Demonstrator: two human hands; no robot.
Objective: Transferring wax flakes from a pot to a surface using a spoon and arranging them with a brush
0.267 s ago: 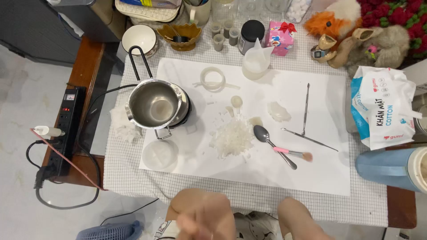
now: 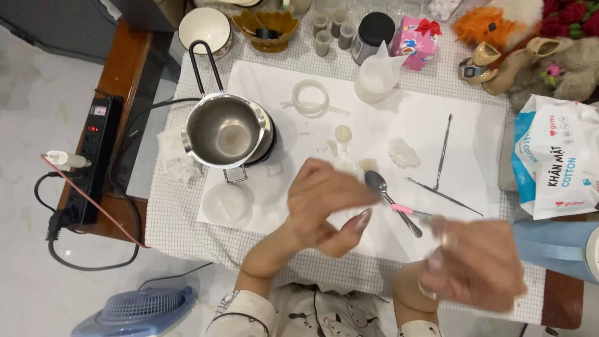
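My left hand (image 2: 324, 206) hovers over the middle of the white paper sheet (image 2: 437, 125), fingers loosely curled, with nothing visible in it. It covers the spot where a pile of white flakes lay. Its fingertips are close to the bowl of a metal spoon (image 2: 378, 183). My right hand (image 2: 475, 263) is motion-blurred near the table's front right edge, and whether it holds anything cannot be made out. A pink-handled tool (image 2: 404, 209) lies between the two hands.
A steel pot (image 2: 224, 132) sits on a black burner at the left, with a white round lid (image 2: 228, 203) below it. Two thin metal tools (image 2: 443, 150), a plastic jug (image 2: 377, 75), a wipes pack (image 2: 555, 156), a blue bottle (image 2: 555, 243) and a power strip (image 2: 93, 156) surround the sheet.
Both hands have risen from the bottom edge onto the table. The left now covers the flake pile; the right has moved up at the right.
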